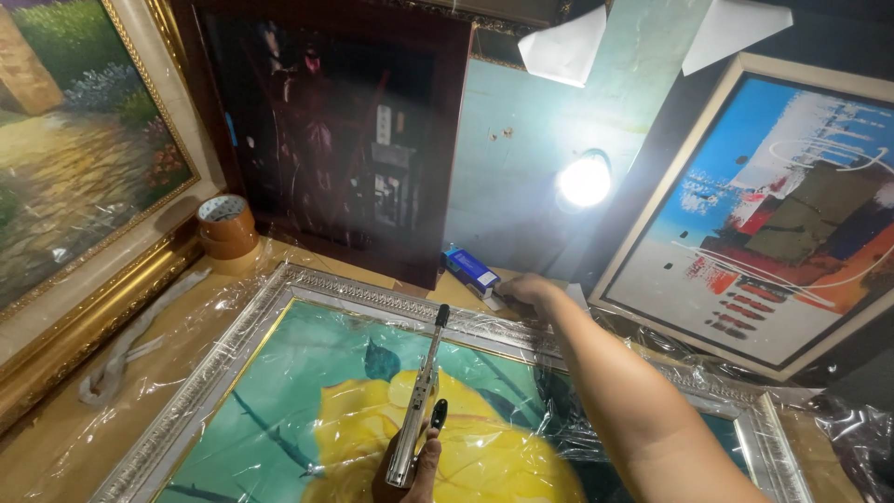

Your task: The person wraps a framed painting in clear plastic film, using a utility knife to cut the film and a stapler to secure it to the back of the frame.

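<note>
Silver metal makes up the long staple gun (pixel 416 410) that the left hand (pixel 410 470) grips by its lower end, fingers wrapped around it, with the black nozzle pointing up and away. It hovers over a silver-framed painting of a yellow flower on teal (pixel 372 410), which lies flat on the table under crinkled clear plastic wrap (pixel 521 326). The right hand (pixel 523 289) reaches across the frame's far edge to a small blue and white box (pixel 471 270) lying just beyond the frame; its fingers are at the box (whether they grip it cannot be told). A brown roll of tape (pixel 226 226) stands at the far left, beside a gold-framed landscape painting (pixel 74 158).
</note>
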